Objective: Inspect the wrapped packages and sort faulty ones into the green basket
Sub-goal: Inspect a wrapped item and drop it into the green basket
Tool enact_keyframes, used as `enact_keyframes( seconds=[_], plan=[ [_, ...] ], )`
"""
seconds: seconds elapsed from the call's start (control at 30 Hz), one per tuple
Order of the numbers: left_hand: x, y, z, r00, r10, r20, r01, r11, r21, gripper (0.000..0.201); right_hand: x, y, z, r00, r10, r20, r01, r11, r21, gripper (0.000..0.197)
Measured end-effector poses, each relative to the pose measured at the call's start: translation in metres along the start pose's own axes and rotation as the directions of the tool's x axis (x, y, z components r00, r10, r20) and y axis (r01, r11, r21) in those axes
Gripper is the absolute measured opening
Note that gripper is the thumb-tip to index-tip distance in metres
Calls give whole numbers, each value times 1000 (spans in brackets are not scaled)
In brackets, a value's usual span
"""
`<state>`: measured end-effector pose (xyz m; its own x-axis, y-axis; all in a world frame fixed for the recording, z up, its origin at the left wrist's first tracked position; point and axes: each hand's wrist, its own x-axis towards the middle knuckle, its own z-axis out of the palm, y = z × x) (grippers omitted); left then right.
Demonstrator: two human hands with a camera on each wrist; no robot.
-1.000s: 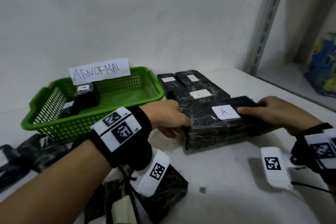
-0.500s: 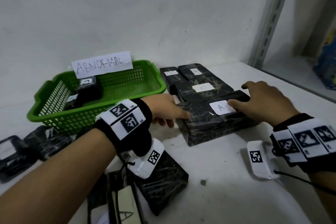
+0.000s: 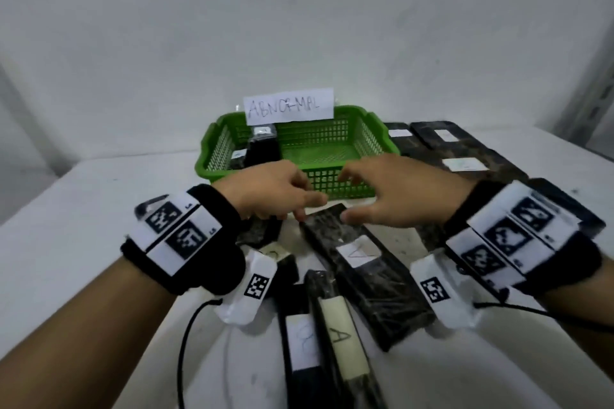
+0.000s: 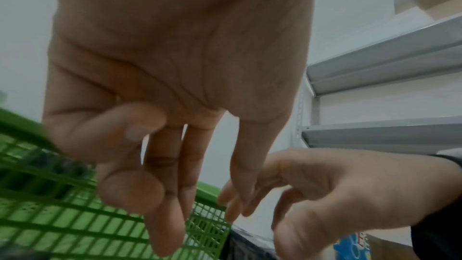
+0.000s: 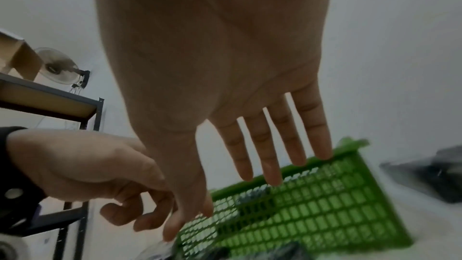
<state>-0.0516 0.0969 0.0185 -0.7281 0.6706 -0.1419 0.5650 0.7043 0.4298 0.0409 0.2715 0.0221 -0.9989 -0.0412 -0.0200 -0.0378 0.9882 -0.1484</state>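
Observation:
A green basket with an "ABNORMAL" sign stands at the back, with black wrapped packages in its left end. In front of it lies a black wrapped package with a triangle label. My left hand and right hand hover together over its far end, empty. I cannot tell whether the fingertips touch it. The left wrist view shows the left hand loosely curled and empty. In the right wrist view the right hand has straight fingers before the basket.
A row of black labelled packages lies right of the basket. Two more packages lie at the near edge, one marked A, and another sits under the left hand. A metal shelf upright rises at far right.
Both hands have let go of the package marked A on the right stack and moved left, in front of the basket. The head view has swung left and down.

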Motion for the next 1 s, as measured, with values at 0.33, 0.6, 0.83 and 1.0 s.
enact_keyframes(
  seconds=[0.33, 0.6, 0.83, 1.0],
  plan=[
    [-65, -55, 13, 996, -4, 94, 4, 1000, 1, 23, 25, -56, 31, 893, -163, 420, 207, 976, -62, 60],
    [-64, -37, 34, 984, 65, 168, -66, 998, 3, 23, 18, -51, 37, 785, -113, 610, 259, 953, -157, 52],
    [-77, -38, 19, 994, 110, 21, -101, 960, -262, 43, 21, -16, 2, 954, -260, 149, 114, 776, 620, 32],
    [-83, -44, -2, 934, 58, -353, -228, 856, -463, 41, 26, -6, -9, 975, 16, -222, 208, 285, 936, 30]
  ],
)
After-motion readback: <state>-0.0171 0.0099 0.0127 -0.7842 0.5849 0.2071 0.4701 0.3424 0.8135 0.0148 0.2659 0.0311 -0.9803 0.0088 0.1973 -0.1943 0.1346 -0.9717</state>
